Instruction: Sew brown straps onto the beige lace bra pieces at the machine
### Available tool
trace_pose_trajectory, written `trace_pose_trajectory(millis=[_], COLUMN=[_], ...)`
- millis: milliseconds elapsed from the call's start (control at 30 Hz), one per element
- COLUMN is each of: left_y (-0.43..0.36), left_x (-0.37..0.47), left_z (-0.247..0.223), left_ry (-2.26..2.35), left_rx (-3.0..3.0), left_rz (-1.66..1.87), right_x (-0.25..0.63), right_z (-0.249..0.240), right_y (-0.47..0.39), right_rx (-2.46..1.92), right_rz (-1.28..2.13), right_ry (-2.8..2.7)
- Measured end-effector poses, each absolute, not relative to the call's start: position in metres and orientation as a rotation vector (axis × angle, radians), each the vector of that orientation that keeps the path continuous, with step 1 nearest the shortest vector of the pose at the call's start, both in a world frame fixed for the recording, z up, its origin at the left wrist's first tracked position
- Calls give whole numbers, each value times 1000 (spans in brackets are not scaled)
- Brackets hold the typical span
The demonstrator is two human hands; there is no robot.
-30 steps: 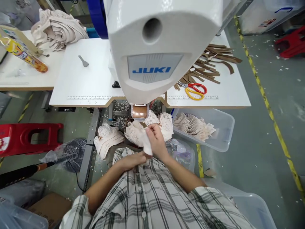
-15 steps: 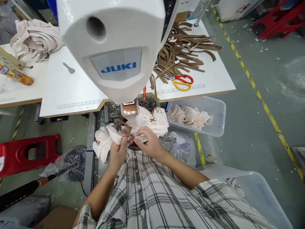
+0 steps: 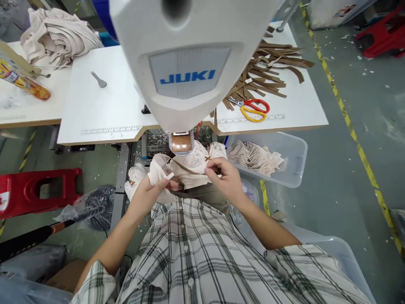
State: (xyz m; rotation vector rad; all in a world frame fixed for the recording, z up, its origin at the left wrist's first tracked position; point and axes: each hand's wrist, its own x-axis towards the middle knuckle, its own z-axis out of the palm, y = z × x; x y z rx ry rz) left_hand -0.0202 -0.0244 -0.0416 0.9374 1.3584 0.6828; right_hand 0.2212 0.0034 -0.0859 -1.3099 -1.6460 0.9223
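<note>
Below the sewing machine head (image 3: 190, 55) lies a cream lace bra (image 3: 190, 179) with a small brown bow. My left hand (image 3: 148, 192) is closed on the bra's pale fabric band, with a small white tab sticking out by the thumb. The fingertips of my right hand (image 3: 224, 177) pinch the end of a thin brown strap (image 3: 183, 166), which stretches leftward across the bra to the band. Another lace cup with a bow (image 3: 134, 177) hangs left of my left hand. The machine's foot area is hidden behind its brown-fronted lower part (image 3: 181, 143).
Brown strips (image 3: 265, 71) and red-and-yellow scissors (image 3: 255, 110) lie on the white table (image 3: 104, 109). A clear bin (image 3: 295, 164) of cream pieces stands at the right. Folded fabric (image 3: 60, 38), a drink bottle (image 3: 28, 82) and a red stool (image 3: 69, 173) are at the left.
My hands have moved apart; the right went rightward, drawing the brown strap out straight. The left shifted slightly left with the band. The view has also moved.
</note>
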Motion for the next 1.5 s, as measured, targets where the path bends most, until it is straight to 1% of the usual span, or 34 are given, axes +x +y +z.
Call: trace_pose_trajectory(millis=[133,233,367,567,700,833,967,1067,1167,1300,1400,1500], left_y=[-25,-26,-28,-32,-31,-31,-34,-32,-26,-18,-16,-12], left_x=[-12,2,15,18,17,13,8,9,13,16,16,14], left_z=[-54,-62,-69,-65,-59,-59,-62,-62,-58,-50,-46,-43], left_ry=[1240,1193,1212,1351,1488,1531,1536,1531,1488,1388,1443,1496], left_rx=[584,525,512,719,945,1247,1469,1436,1281,1124,1160,1291], left_rz=[837,955,1118,1050,968,937,953,928,910,809,801,822], right_x=[211,191,172,171,176,186,193,195,195,194,195,203], right_z=[-79,-75,-76,-79,-78,-73,-67,-67,-71,-73,-71,-67], right_y=[-1,-7,-6,0,5,11,16,17,16,12,13,18], right_rx=[-1203,-1048,-1019,-1098,-1159,-1128,-1041,-1011,-1026,-1097,-1138,-1157], right_rz=[794,675,613,708,857,1049,1158,1212,1254,1209,1188,1331], right_ry=[-1787,-1893,-1899,-1871,-1858,-1938,-1982,-1987,-1966,-1916,-1923,-1854])
